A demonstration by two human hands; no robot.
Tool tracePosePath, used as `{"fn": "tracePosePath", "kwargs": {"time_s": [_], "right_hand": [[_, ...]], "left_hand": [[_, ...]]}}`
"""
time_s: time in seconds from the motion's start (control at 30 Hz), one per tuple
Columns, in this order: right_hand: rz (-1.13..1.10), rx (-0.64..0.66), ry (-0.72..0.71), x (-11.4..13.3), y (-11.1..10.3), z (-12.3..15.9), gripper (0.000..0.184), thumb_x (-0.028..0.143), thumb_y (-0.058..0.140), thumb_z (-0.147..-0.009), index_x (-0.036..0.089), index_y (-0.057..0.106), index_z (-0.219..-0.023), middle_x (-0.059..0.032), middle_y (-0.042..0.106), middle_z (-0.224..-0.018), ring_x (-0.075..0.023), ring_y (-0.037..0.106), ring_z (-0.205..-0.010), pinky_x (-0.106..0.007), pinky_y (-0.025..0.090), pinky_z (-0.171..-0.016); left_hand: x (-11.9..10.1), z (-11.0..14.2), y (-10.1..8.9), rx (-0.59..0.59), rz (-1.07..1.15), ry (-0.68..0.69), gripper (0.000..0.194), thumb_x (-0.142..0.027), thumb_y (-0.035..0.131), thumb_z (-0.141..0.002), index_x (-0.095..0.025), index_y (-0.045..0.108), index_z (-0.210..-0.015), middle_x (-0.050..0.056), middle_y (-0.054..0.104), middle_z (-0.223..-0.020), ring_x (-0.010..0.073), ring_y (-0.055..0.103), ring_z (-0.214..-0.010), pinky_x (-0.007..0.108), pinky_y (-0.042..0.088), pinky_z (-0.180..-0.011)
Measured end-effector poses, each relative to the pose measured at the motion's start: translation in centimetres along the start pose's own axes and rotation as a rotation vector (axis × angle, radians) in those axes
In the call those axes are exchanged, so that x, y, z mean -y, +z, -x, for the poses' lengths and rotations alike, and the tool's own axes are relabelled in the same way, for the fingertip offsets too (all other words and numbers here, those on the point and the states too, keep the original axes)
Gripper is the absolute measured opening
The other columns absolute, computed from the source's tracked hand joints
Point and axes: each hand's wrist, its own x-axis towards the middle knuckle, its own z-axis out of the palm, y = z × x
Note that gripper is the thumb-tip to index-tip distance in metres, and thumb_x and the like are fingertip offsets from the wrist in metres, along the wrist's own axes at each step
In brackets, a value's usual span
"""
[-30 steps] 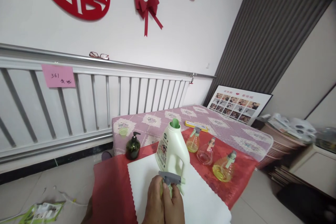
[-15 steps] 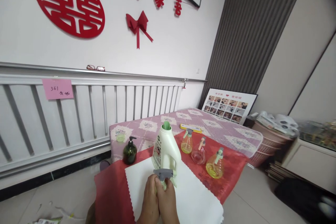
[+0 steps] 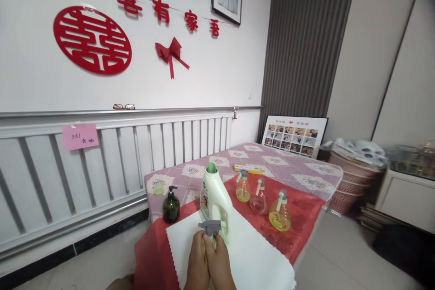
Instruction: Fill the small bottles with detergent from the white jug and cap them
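Observation:
My left hand [image 3: 197, 258] and my right hand [image 3: 219, 257] are side by side, fingers wrapped round the neck of a spray bottle. Its grey trigger head [image 3: 210, 225] shows above my thumbs, while the hands hide most of its body. Just behind it a pale green detergent jug [image 3: 217, 199] stands upright on a white scalloped mat [image 3: 254, 249], with a green spout in its open mouth. Left of the jug is a dark green pump bottle [image 3: 171, 208]. To the right are three clear spray bottles, one yellow-tinted [image 3: 242, 192], one pinkish [image 3: 258, 203] and one holding yellow liquid [image 3: 280, 217].
A red cloth [image 3: 302, 217] lies over the purple patterned tablecloth [image 3: 272, 159]. On the table are a light green cap [image 3: 158, 189] and a yellow-edged box [image 3: 248, 169]. A white radiator [image 3: 142, 154] runs along the wall; pink baskets [image 3: 350, 176] stand at the right.
The camera view has tilted up and shifted slightly, so the wall decorations sit lower in view. Both hands keep hold of the spray bottle in front of the jug.

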Motion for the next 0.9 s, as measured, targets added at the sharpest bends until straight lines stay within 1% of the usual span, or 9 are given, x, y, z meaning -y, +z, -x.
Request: {"fn": "tracePosePath", "kwargs": {"time_s": [0.13, 0.27, 0.33, 0.43, 0.53, 0.67, 0.77, 0.83, 0.9], "right_hand": [[-0.025, 0.012, 0.001, 0.9, 0.2, 0.1, 0.042, 0.051, 0.066, -0.074, 0.013, 0.075, -0.090, -0.0174, 0.082, -0.094, -0.0385, 0.076, -0.096, -0.049, 0.058, -0.091], [-0.034, 0.013, 0.019, 0.7, 0.1, 0.5, 0.036, 0.047, 0.067, -0.076, 0.016, 0.074, -0.092, -0.0149, 0.082, -0.092, -0.0373, 0.077, -0.094, -0.047, 0.058, -0.088], [-0.034, 0.009, 0.021, 0.3, -0.1, 0.8, 0.037, 0.050, 0.067, -0.077, 0.017, 0.073, -0.093, -0.0134, 0.081, -0.091, -0.0363, 0.076, -0.092, -0.048, 0.058, -0.088], [-0.058, 0.053, -0.015, -0.5, -0.5, 1.1, 0.036, 0.052, 0.067, -0.079, 0.021, 0.072, -0.096, -0.0085, 0.079, -0.092, -0.0316, 0.074, -0.094, -0.044, 0.058, -0.089], [-0.052, 0.083, -0.035, -0.9, -0.6, 1.1, 0.030, 0.051, 0.065, -0.081, 0.023, 0.070, -0.090, -0.0062, 0.077, -0.087, -0.0289, 0.073, -0.090, -0.041, 0.059, -0.086], [0.026, 0.053, 0.007, -0.5, -0.2, 1.1, 0.026, 0.049, 0.063, -0.080, 0.023, 0.065, -0.083, -0.0067, 0.073, -0.080, -0.0285, 0.071, -0.079, -0.042, 0.059, -0.078], [0.038, 0.029, 0.027, 0.0, 0.2, 1.2, 0.025, 0.047, 0.061, -0.080, 0.023, 0.063, -0.085, -0.0067, 0.073, -0.079, -0.0281, 0.070, -0.077, -0.042, 0.059, -0.076], [0.027, 0.017, 0.044, 0.2, 0.2, 1.2, 0.022, 0.045, 0.062, -0.079, 0.024, 0.063, -0.083, -0.0060, 0.073, -0.077, -0.0281, 0.071, -0.077, -0.042, 0.059, -0.076], [0.005, 0.016, 0.054, 0.1, 0.1, 1.1, 0.019, 0.042, 0.063, -0.078, 0.024, 0.064, -0.084, -0.0054, 0.074, -0.078, -0.0283, 0.071, -0.079, -0.041, 0.059, -0.078]], "left_hand": [[0.4, 0.0, 0.0, -0.019, -0.030, 0.005, 0.063, -0.055, 0.047, -0.085, -0.012, 0.049, -0.131, 0.023, 0.062, -0.141, 0.0312, 0.058, -0.134, 0.042, 0.042, -0.118], [1.5, 0.0, 0.4, -0.042, -0.088, 0.017, 0.060, -0.052, 0.050, -0.084, -0.013, 0.051, -0.129, 0.021, 0.063, -0.141, 0.0311, 0.056, -0.135, 0.041, 0.040, -0.119], [2.4, 0.2, 0.8, -0.097, -0.128, 0.023, 0.059, -0.052, 0.052, -0.084, -0.014, 0.052, -0.129, 0.020, 0.065, -0.137, 0.0321, 0.060, -0.129, 0.043, 0.043, -0.115], [4.0, 0.5, 1.2, -0.149, -0.163, 0.038, 0.059, -0.053, 0.052, -0.085, -0.015, 0.052, -0.130, 0.020, 0.066, -0.135, 0.0335, 0.063, -0.125, 0.045, 0.046, -0.111], [5.9, 0.7, 1.3, -0.164, -0.189, 0.030, 0.063, -0.056, 0.056, -0.084, -0.017, 0.052, -0.133, 0.021, 0.062, -0.143, 0.0371, 0.057, -0.135, 0.049, 0.043, -0.116], [8.1, 1.1, 1.3, -0.205, -0.244, -0.054, 0.066, -0.060, 0.061, -0.084, -0.017, 0.058, -0.133, 0.021, 0.061, -0.146, 0.0429, 0.050, -0.142, 0.053, 0.039, -0.122], [8.3, 1.4, 1.2, -0.188, -0.264, -0.092, 0.064, -0.062, 0.056, -0.087, -0.019, 0.060, -0.135, 0.017, 0.059, -0.150, 0.0419, 0.046, -0.146, 0.054, 0.035, -0.125], [7.5, 1.3, 0.8, -0.158, -0.260, -0.091, 0.065, -0.060, 0.054, -0.088, -0.020, 0.057, -0.138, 0.016, 0.057, -0.152, 0.0391, 0.045, -0.147, 0.051, 0.035, -0.126], [6.2, 0.8, 0.0, -0.086, -0.222, -0.053, 0.066, -0.057, 0.056, -0.085, -0.019, 0.055, -0.139, 0.017, 0.059, -0.150, 0.0376, 0.048, -0.145, 0.049, 0.038, -0.124]]}}
